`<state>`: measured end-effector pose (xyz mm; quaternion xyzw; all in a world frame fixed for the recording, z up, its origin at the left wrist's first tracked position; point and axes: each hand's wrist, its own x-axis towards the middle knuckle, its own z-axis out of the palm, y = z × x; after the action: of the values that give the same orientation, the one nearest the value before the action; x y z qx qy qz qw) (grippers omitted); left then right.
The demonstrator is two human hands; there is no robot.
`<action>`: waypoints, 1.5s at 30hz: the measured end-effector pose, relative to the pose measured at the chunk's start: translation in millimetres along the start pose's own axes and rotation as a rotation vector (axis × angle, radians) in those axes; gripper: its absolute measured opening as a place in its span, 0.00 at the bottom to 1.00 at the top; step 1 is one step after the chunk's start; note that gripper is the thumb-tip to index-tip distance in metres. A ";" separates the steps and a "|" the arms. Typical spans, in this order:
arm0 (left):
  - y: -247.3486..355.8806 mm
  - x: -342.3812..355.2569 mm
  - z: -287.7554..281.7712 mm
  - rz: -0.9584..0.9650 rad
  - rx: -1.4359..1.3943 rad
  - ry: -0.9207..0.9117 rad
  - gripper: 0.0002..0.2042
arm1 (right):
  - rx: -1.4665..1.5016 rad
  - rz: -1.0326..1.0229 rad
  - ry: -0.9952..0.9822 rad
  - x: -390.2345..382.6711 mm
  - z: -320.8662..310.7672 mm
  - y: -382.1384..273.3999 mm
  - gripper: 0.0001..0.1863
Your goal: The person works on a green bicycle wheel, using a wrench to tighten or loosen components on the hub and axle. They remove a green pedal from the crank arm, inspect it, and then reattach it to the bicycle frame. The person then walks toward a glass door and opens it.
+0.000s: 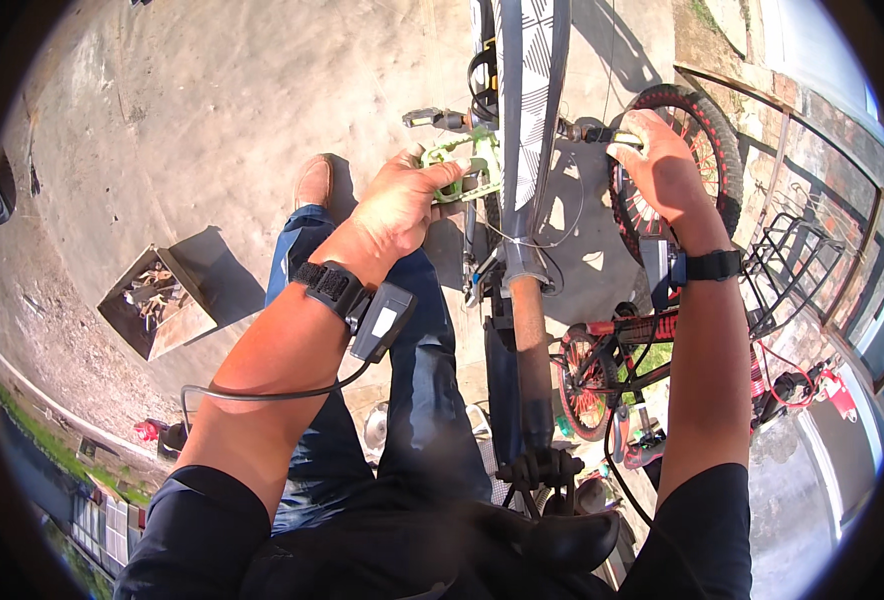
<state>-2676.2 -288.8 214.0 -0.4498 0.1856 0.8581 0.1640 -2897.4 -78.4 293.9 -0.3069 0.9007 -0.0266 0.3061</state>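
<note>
A bicycle frame tube (530, 110) in dark grey with white-and-black patterning runs down the middle of the head view. My left hand (400, 203) is closed on a light green bottle-cage-like or pedal-like openwork part (467, 165), held close against the left side of the tube. Just beyond it, a black pedal (434, 119) sticks out to the left. My right hand (660, 165) is closed around the outer end of a dark arm-like part (584, 131) on the tube's right side. A small pale yellow-green bit shows at its fingers; the rest of what it grips is hidden.
A second bicycle with a red-spoked wheel (707, 160) stands to the right, beside a black wire basket (797, 262). A wooden box (202, 318) of scraps sits on the concrete floor at left. Below the tube are a rusty steerer (530, 340) and the handlebar clamp (540, 465).
</note>
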 end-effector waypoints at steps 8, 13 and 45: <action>16.3 24.5 -10.2 -0.028 0.183 -0.129 0.11 | 0.089 -0.034 0.005 -10.1 8.3 7.5 0.22; 15.6 33.0 9.1 -0.007 0.055 -0.147 0.08 | 0.144 0.005 -0.010 -9.4 5.1 0.8 0.23; -11.4 55.4 21.7 0.143 0.131 -0.234 0.16 | -0.023 0.253 -0.030 10.0 20.8 -1.7 0.39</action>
<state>-2716.5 -262.4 177.3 -0.3209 0.2521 0.9002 0.1520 -2891.0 -82.5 272.1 -0.1947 0.9279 0.0269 0.3169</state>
